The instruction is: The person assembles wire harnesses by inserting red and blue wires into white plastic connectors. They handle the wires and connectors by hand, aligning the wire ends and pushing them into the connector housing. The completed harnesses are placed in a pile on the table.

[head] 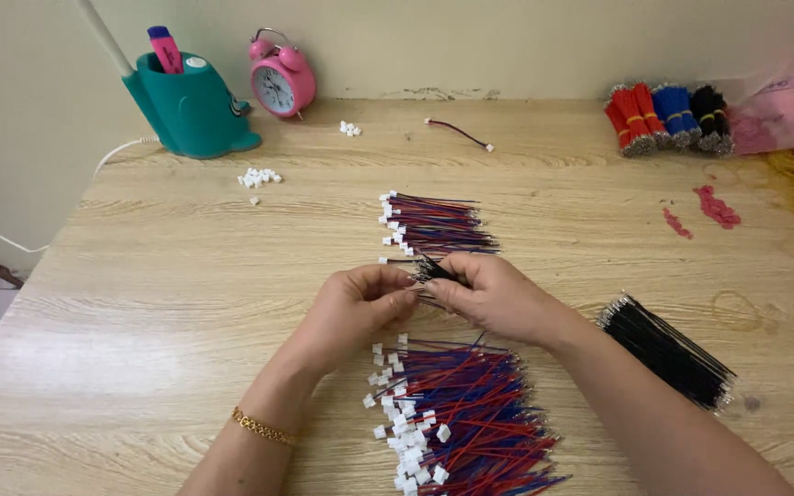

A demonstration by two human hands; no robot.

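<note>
A thin black wire (pixel 434 270) is held between the two hands at the middle of the wooden table (pixel 158 303), and its long axis runs from the upper left to the lower right — from the fingertips of the left hand (pixel 356 303) into the fist of the right hand (pixel 493 296). The left hand is closed in a pinch at the left end of the wire, where a small white plug seems to be held, although this part is too small to be told for sure. The right hand is closed on the wire itself, with the thumb pressed on top, so both hands are equally near to it and are nearly touching each other. The left forearm, with a gold bracelet (pixel 264 428), comes in from the lower left; the right forearm comes in from the lower right. Just beyond the hands a smaller pile of red and blue wires with white plugs (pixel 434 225) is seen, and just below them lies a larger pile of wires (pixel 470 413) of the same kind. A bundle of black wires (pixel 668 349) lies beside the right forearm — near, but not touched.
</note>
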